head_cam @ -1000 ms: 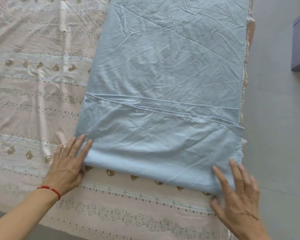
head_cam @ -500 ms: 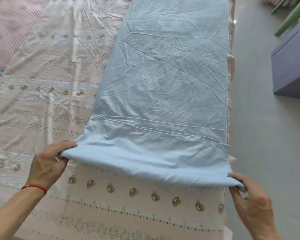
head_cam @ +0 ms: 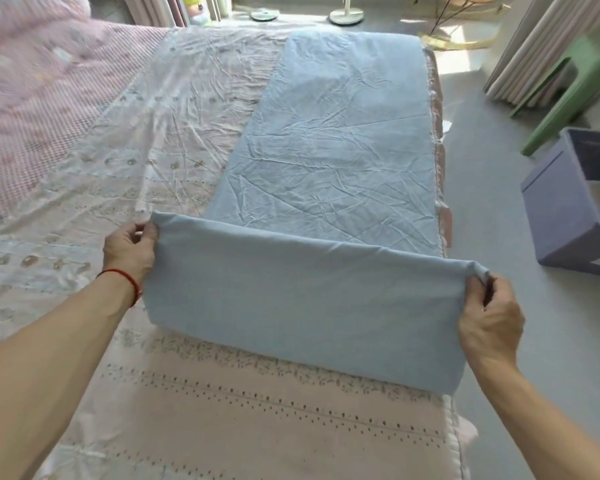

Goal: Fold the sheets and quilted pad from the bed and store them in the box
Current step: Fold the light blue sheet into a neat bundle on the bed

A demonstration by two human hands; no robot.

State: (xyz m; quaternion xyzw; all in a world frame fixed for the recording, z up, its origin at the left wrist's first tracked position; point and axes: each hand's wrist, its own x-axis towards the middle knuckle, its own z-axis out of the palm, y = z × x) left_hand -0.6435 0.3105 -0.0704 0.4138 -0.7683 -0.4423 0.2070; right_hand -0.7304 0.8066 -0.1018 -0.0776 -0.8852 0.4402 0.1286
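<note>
A long light-blue sheet (head_cam: pixel 329 161) lies folded into a strip along the right side of the bed. Its near end is lifted off the bed and hangs as a flap. My left hand (head_cam: pixel 129 251) pinches the flap's left corner. My right hand (head_cam: pixel 489 317) pinches its right corner, out past the bed's edge. Under it spreads a pale pink patterned sheet (head_cam: pixel 174 140). A pink quilted pad (head_cam: pixel 32 98) lies bunched at the far left. The purple box (head_cam: pixel 565 209) stands open on the floor to the right.
A green plastic stool (head_cam: pixel 575 84) stands beyond the box near curtains. Fan bases and a rocking frame sit on the grey floor past the bed's far end. Grey floor runs along the bed's right side.
Both hands went from resting flat beside the blue sheet's near edge to gripping its corners, and have raised that end up and away from me. The view has tilted up to show the room.
</note>
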